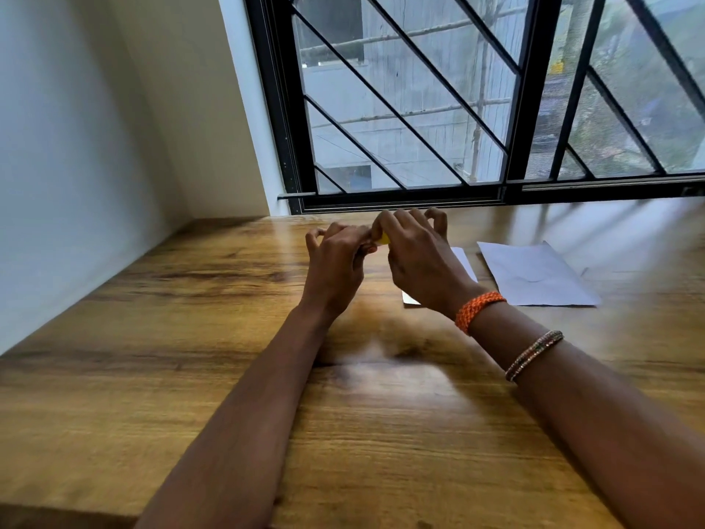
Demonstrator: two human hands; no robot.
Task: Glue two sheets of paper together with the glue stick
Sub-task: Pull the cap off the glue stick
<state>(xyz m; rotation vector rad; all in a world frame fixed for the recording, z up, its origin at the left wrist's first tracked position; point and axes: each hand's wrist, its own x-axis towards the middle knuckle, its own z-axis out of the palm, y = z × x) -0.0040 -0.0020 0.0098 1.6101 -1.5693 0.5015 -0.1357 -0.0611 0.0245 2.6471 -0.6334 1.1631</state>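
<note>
The task looks to be at its opening step. Both hands are raised above the wooden desk (190,376), close together near the window (419,108), and between them sits a small yellow object (383,239), most likely the glue stick or its cap. Only a sliver of it shows and the picture is blurred by motion, so which part it is cannot be told for certain.

The left hand (337,261) has its thumb and first fingers (364,234) pinched in toward the yellow piece, with the other fingers curled loosely. The right hand (416,253) closes its thumb and forefinger on the same piece from the other side, its remaining fingers arched up and free. The pose suggests uncapping or twisting the stick, though that is a judgement from the grip alone.

The 2 sheets of paper lie flat on the desk to the right, apart from each other and not stacked. The near sheet (463,261) is mostly hidden behind the right hand and wrist, with only an edge and a lower corner showing. The far sheet (534,276) lies in full view just beside it. Neither hand touches them.

No glue is visible on either sheet. So what is left seems to be nearly everything: getting the stick ready, spreading glue on 1 sheet, laying the other on top, and pressing them together.
</note>
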